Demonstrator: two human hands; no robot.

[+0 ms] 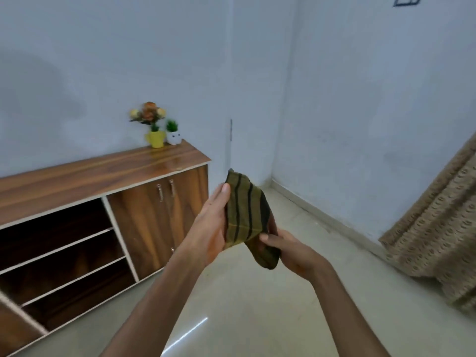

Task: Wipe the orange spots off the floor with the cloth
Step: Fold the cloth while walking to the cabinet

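An olive-green cloth with dark stripes hangs folded in the air in front of me, above the floor. My left hand supports its left side with the palm flat against it and the thumb on top. My right hand pinches the cloth's lower right end between thumb and fingers. The glossy cream tile floor fills the lower part of the view. No orange spots show on the floor that I can see.
A low wooden cabinet with open shelves and two doors stands along the left wall; a yellow flower pot and a small white plant pot sit on it. A patterned beige curtain hangs at the right. White walls meet in the corner ahead.
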